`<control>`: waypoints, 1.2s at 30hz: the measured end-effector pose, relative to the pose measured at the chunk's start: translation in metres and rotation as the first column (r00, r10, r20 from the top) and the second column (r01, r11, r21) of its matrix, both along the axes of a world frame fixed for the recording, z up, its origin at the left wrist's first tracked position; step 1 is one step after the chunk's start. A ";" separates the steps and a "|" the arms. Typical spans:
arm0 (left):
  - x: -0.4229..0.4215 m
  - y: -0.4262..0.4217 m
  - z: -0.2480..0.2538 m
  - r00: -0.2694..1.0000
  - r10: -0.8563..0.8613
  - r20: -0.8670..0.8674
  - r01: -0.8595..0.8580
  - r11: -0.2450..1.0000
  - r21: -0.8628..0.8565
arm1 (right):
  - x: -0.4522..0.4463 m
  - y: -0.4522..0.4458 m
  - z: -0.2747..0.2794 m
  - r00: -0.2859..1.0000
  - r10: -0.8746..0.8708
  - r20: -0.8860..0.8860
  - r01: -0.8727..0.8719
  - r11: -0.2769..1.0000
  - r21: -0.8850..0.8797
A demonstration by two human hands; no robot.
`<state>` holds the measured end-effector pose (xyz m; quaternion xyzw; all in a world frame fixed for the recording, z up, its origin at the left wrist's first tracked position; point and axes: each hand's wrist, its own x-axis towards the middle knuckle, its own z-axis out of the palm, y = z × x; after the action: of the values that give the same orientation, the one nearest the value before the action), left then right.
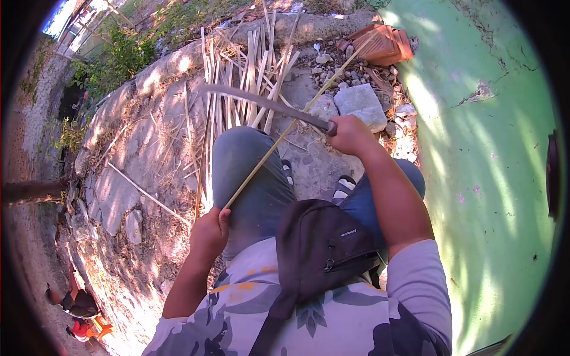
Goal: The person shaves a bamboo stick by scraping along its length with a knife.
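My left hand [209, 233] is closed around the near end of a long thin bamboo strip [256, 167], thumb on top, beside my left knee. The strip slants up and away to the right, over my thigh, toward the tiles. In my right hand [351, 135] is the handle of a machete [267, 104] with a long, slightly curved blade pointing left. Its blade crosses the strip near the handle; whether the two touch I cannot tell. Beyond my knees lies a pile of split bamboo strips [252, 74] on the ground.
A green wall [475, 154] runs along the right. Near it lie a pale stone block [361, 105], orange roof tiles [389, 48] and rubble. A black bag [320, 252] hangs at my front. Another person [82, 304] is at the lower left. One loose strip [145, 193] lies left.
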<state>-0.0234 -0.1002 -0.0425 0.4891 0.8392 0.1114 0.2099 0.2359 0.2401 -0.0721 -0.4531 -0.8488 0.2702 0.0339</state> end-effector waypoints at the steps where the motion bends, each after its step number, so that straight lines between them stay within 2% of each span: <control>1: 0.000 0.002 0.002 1.000 -0.010 -0.013 0.011 1.000 0.025 | 0.006 0.005 0.000 0.999 -0.028 0.023 0.028 1.000 -0.005; 3: -0.003 0.002 0.003 0.998 -0.017 -0.063 0.018 1.000 0.010 | 0.012 0.016 0.004 0.995 -0.073 0.067 0.074 0.997 -0.009; 9: -0.005 0.001 0.004 0.998 -0.033 -0.056 0.033 0.999 0.002 | 0.003 -0.007 0.001 0.996 0.070 -0.050 -0.072 0.997 -0.028; 12: -0.006 0.003 -0.001 0.998 -0.039 -0.047 0.040 0.999 0.033 | -0.005 -0.021 0.008 0.984 0.162 0.071 -0.168 0.983 0.073; 15: -0.003 -0.001 -0.002 0.999 -0.025 -0.040 0.027 0.998 0.048 | 0.005 0.006 -0.011 0.998 0.054 0.043 -0.051 0.996 -0.068; 18: -0.005 0.003 0.001 0.998 -0.027 -0.053 0.030 0.998 0.056 | 0.011 0.026 -0.017 0.995 -0.096 -0.006 0.095 0.993 -0.068; 21: -0.007 0.001 0.004 0.998 -0.029 -0.053 0.031 0.999 0.041 | 0.008 0.020 -0.020 0.998 -0.050 -0.042 0.047 0.996 -0.078; 27: -0.008 0.002 -0.003 0.999 -0.039 -0.035 0.041 0.998 0.040 | -0.005 -0.020 0.008 0.988 0.148 0.046 -0.151 0.987 0.062; 30: -0.008 -0.002 -0.007 0.999 -0.036 -0.035 0.038 0.998 0.054 | 0.005 -0.002 -0.010 0.998 0.044 -0.052 -0.040 0.996 0.076; 33: -0.008 0.000 -0.003 0.999 -0.031 -0.044 0.034 0.997 0.065 | 0.016 0.029 -0.018 0.970 -0.219 -0.105 0.208 0.972 -0.106; 36: -0.009 0.002 0.004 0.996 -0.038 -0.076 0.041 0.998 0.041 | 0.021 0.027 -0.018 0.975 -0.212 -0.069 0.204 0.973 -0.110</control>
<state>-0.0327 -0.0985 -0.0387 0.5139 0.8341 0.1065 0.1700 0.2567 0.2670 -0.0898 -0.5294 -0.7797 0.3263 0.0730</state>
